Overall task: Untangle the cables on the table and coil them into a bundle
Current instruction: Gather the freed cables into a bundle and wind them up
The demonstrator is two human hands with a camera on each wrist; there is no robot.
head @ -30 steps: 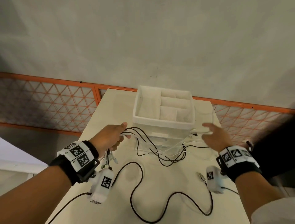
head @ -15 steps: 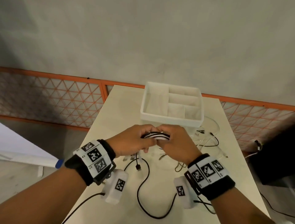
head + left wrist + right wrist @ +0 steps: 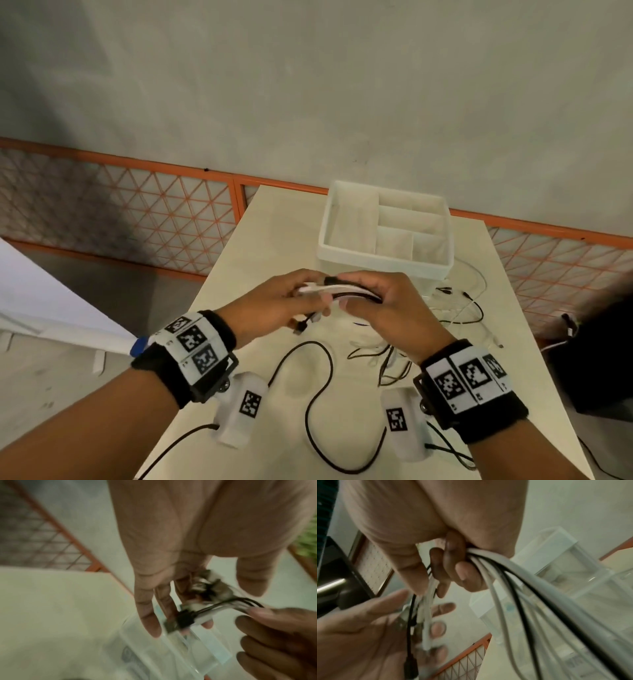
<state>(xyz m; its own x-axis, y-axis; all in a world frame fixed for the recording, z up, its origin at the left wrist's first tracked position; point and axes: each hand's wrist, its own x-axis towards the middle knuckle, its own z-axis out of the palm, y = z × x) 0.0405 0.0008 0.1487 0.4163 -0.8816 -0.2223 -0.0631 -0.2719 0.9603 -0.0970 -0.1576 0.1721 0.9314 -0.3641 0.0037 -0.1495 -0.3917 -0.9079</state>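
Note:
A bundle of black and white cables [image 3: 342, 291] is held in the air between my two hands, in front of the white box. My right hand [image 3: 373, 301] grips the gathered strands in its curled fingers [image 3: 467, 577]. From there the cables [image 3: 513, 582] trail down toward the table. My left hand [image 3: 294, 301] lies against the bundle's plug ends [image 3: 181, 619] with its fingers [image 3: 147, 615] nearly straight and the thumb apart. A loose black cable [image 3: 308, 383] snakes over the table [image 3: 260, 240] below my wrists.
A white divided organizer box [image 3: 383, 233] stands at the far middle of the table. A tangle of thin black and white cables [image 3: 462, 308] lies to its right. An orange mesh fence [image 3: 137, 212] runs behind, and a dark object [image 3: 599, 342] sits beyond the right table edge.
My hands were apart a second ago and have come together over the table. The right hand has taken hold of the gathered strands, and the slack has risen off the table.

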